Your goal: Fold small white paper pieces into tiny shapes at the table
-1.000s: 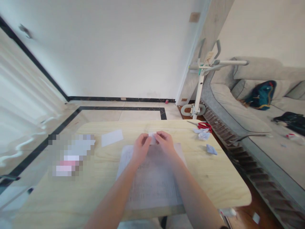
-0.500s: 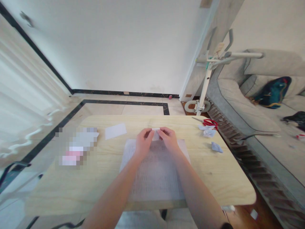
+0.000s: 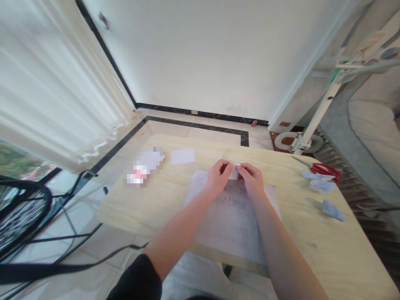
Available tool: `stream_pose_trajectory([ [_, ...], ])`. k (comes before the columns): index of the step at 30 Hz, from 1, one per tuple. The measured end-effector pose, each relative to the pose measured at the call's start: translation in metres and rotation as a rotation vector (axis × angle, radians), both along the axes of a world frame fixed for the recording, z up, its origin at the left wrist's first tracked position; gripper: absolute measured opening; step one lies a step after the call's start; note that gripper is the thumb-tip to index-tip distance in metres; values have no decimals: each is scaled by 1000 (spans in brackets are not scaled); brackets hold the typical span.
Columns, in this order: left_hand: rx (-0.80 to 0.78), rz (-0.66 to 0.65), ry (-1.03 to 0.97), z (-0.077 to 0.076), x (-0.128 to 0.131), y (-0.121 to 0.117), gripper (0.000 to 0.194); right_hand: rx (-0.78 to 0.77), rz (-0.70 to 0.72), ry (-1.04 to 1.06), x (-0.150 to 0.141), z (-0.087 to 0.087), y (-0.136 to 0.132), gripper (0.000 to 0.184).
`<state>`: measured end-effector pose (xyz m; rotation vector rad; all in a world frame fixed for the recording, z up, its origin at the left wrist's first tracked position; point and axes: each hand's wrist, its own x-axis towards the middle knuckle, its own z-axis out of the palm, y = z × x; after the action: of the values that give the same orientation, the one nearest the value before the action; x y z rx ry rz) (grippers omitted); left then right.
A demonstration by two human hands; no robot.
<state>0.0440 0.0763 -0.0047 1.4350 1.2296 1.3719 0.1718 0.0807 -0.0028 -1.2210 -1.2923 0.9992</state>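
Observation:
Between my two hands is a small piece of white paper (image 3: 235, 172), pinched at its left side by my left hand (image 3: 221, 177) and at its right side by my right hand (image 3: 251, 179). Fingers and thumbs cover much of its edges. Both hands are closed over the far part of a large printed sheet (image 3: 229, 225) lying on the wooden table (image 3: 150, 204). A blank white slip (image 3: 183, 156) lies on the table, to the left beyond my left hand.
Red-handled scissors (image 3: 325, 169) lie at the table's right edge beside folded white paper (image 3: 321, 185). Nearer is a bluish folded paper piece (image 3: 333, 210). A blurred-out item (image 3: 143, 166) lies on the left. A black-framed chair (image 3: 46, 204) stands left; exercise equipment (image 3: 321, 112) stands right.
My view has swung left, so the table and hands appear further right and the chair has come into sight. Both hands still hold the small paper.

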Motion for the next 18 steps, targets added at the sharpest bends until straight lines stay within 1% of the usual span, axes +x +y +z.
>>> stream_pose_trajectory([
  [8, -17, 16, 28, 3, -1, 0, 20, -7, 14, 43, -2, -4, 0, 20],
  [13, -17, 5, 46, 5, -2, 0, 20, -13, 21, 67, -4, -1, -2, 18],
  [18, -59, 45, 83, 9, -1, 1, 18, 1, 24, 54, -4, 2, -2, 22],
])
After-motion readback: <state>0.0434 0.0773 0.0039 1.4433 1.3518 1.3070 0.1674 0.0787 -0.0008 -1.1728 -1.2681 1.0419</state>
